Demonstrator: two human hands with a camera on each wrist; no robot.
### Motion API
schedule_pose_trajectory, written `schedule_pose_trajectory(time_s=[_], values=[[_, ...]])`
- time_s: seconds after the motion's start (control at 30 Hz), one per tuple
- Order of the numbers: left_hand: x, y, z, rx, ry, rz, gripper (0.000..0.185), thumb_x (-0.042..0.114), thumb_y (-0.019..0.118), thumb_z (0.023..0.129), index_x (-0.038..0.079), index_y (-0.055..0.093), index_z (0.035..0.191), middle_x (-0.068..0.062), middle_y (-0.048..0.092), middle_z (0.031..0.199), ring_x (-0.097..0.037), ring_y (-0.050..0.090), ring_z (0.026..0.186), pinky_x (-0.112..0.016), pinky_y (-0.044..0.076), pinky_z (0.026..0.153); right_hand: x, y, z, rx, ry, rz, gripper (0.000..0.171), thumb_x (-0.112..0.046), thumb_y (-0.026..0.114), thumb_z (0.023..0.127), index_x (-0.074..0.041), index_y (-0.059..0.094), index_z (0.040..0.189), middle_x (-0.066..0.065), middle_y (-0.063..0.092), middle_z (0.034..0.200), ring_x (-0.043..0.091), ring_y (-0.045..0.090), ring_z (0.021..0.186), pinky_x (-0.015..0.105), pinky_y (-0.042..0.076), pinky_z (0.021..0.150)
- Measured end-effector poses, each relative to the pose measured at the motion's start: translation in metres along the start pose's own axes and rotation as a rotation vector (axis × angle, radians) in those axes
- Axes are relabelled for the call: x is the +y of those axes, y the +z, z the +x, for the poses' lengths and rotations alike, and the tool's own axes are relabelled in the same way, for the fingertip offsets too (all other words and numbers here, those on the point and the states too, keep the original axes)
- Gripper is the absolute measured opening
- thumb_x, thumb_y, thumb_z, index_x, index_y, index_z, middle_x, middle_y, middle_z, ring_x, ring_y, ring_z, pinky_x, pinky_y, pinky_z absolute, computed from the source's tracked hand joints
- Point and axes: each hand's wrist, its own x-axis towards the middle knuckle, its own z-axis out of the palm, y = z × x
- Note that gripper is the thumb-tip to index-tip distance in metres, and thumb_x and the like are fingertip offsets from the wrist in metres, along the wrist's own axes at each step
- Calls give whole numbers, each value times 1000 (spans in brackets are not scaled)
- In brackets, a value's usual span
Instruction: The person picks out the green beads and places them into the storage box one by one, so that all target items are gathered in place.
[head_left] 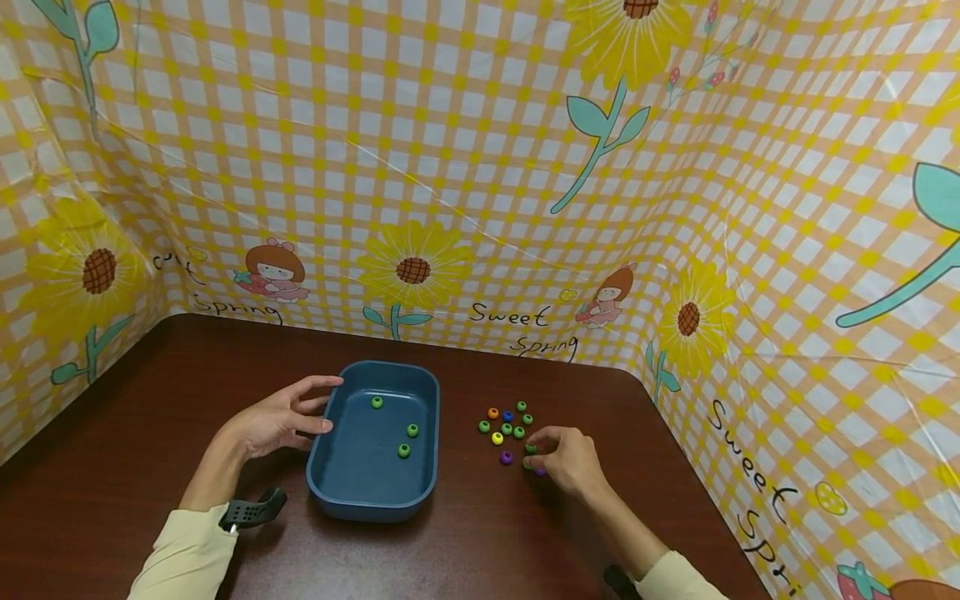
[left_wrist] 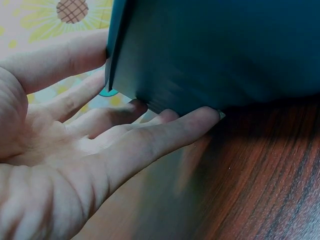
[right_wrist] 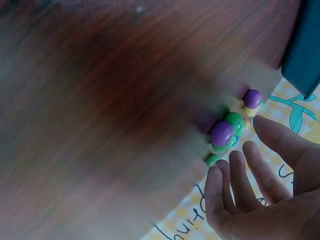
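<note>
1. Blue tray [head_left: 352, 479]: on the tabletop [head_left: 150, 433], holding three green beads [head_left: 403, 450].
2. Left hand [head_left: 273, 423]: fingers spread, touching the tray's left wall.
3. Right hand [head_left: 570, 458]: fingers loosely curved over the loose beads [head_left: 506, 429] right of the tray; cannot tell whether any is pinched.

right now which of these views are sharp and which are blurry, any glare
Head view: sharp, evenly lit, edges bent by the wide lens, faint sheen on the backdrop creases. Left wrist view: left hand fairly crisp, blue tray wall smeared. Right wrist view: table heavily blurred, beads soft, right hand clearer.
</note>
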Motion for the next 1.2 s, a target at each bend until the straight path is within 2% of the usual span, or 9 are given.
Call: schedule_pose_trajectory(time_s=[0.13,0.33,0.8,1.2], values=[[0,0,0,-6,4,1,80,4,68,95,5,19,159,-34,22,162,-43,58,128,-64,53,95,3,2,-1,2,-2,-3,20,-13,86,78,-12,78,97,0,73,83,14,60,70,31,46,62],[-1,-1,0,-11,7,-2,80,4,67,95,5,19,159,-35,22,162,-42,59,126,-64,52,95,5,4,-3,6,2,-4,22,-12,87,76,-12,79,97,2,76,88,15,65,78,31,49,65],[-2,-1,0,-4,8,9,79,4,67,96,5,19,159,-34,22,162,-49,53,131,-66,51,95,9,11,-4,25,-31,-12,20,-9,87,74,-13,80,92,2,77,86,15,69,79,36,54,69],[2,1,-2,-4,11,-2,81,4,68,94,4,19,159,-36,25,160,-42,62,122,-63,53,93,9,11,-7,25,-47,-22,18,-6,86,75,-12,80,91,2,77,85,15,69,79,37,56,71]])
